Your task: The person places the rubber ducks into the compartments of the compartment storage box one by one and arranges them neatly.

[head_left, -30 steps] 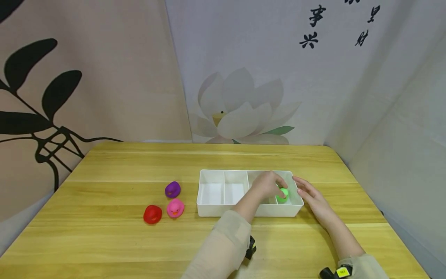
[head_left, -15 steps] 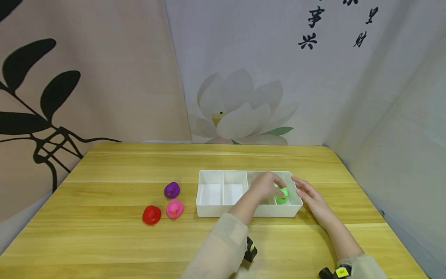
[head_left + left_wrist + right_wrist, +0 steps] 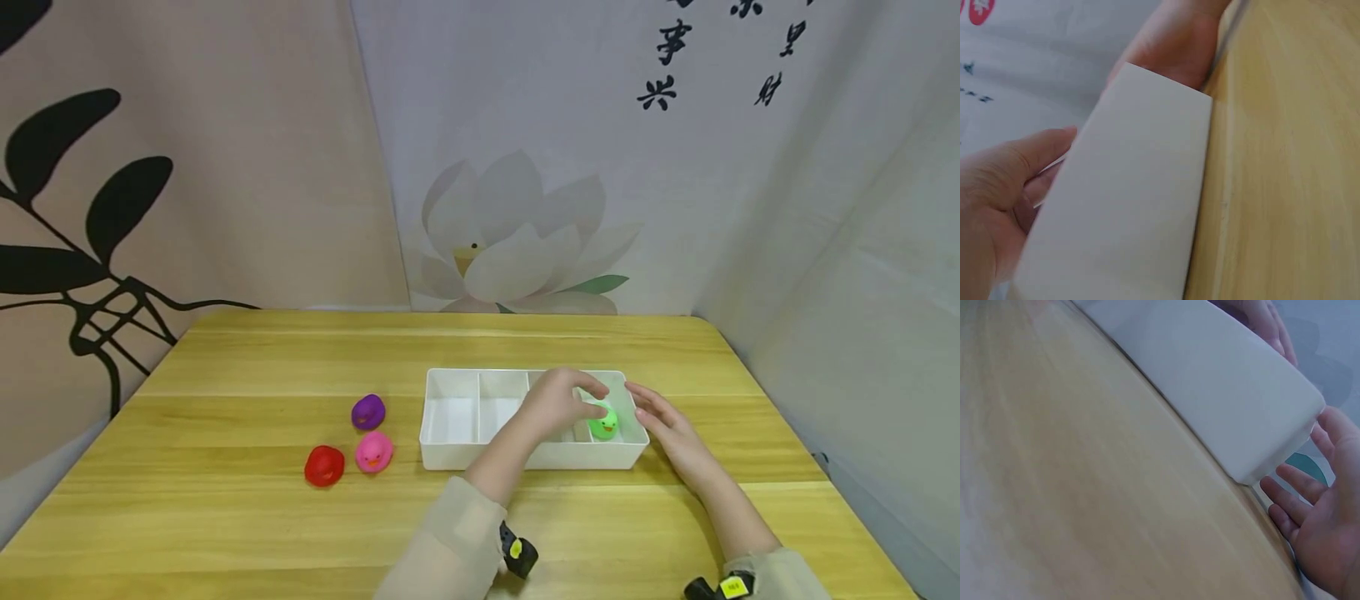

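Observation:
A small green toy duck point(image 3: 604, 424) sits in the rightmost compartment of a white divided box point(image 3: 525, 456). My left hand point(image 3: 557, 406) hovers over the right half of the box, thumb and fingers spread apart with nothing between them, close to the duck. Part of the box's third compartment is hidden behind that hand. At the box's right end, my right hand point(image 3: 678, 437) touches the outer wall with extended fingers. In the right wrist view, the box wall point(image 3: 1222, 387) meets the fingertips of my right hand point(image 3: 1325, 512).
On the table point(image 3: 247, 358), left of the box, lie a purple toy duck point(image 3: 368, 412), a pink toy duck point(image 3: 373, 452) and a red toy duck point(image 3: 325, 466). Printed cloth point(image 3: 300, 167) hangs behind the table.
My left hand has let go of the green duck and drawn back slightly to the left. The duck stays in the rightmost compartment. My right hand keeps its place at the box's end.

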`<state>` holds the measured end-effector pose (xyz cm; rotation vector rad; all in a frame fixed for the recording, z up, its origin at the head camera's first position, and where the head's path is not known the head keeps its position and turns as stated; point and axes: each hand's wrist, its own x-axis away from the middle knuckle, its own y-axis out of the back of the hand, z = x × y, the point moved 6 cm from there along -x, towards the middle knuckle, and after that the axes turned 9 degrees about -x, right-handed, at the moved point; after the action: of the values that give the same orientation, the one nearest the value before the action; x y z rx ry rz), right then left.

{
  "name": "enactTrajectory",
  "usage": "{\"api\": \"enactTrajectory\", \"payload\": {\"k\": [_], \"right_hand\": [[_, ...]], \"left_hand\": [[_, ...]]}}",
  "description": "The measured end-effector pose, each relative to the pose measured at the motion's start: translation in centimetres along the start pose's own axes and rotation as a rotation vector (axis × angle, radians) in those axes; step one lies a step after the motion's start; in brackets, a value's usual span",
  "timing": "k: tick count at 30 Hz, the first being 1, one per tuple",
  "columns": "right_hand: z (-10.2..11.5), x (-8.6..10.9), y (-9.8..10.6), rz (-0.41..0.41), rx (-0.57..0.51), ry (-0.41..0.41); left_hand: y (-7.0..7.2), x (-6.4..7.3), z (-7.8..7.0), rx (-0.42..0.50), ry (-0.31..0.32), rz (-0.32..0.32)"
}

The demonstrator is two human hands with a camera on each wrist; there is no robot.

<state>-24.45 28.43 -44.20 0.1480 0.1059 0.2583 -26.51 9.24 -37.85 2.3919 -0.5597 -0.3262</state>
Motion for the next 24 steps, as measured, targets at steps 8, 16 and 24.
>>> {"api": "enactTrajectory", "payload": {"k": [8, 16, 24], "right_hand": [[0.0, 0.0, 0.0, -0.019, 0.005, -0.01], [0.1, 0.0, -0.1, -0.025, -0.004, 0.012], [-0.1, 0.0, -0.1, -0.032, 0.004, -0.018]], "left_hand": [[2.5, 2.6, -0.6, 0.044, -0.055, -0.04], [4.5, 5.4, -0.7, 0.064, -0.121, -0.091], [6.4, 7.8, -0.1, 0.085, -0.132, -0.129]]}}
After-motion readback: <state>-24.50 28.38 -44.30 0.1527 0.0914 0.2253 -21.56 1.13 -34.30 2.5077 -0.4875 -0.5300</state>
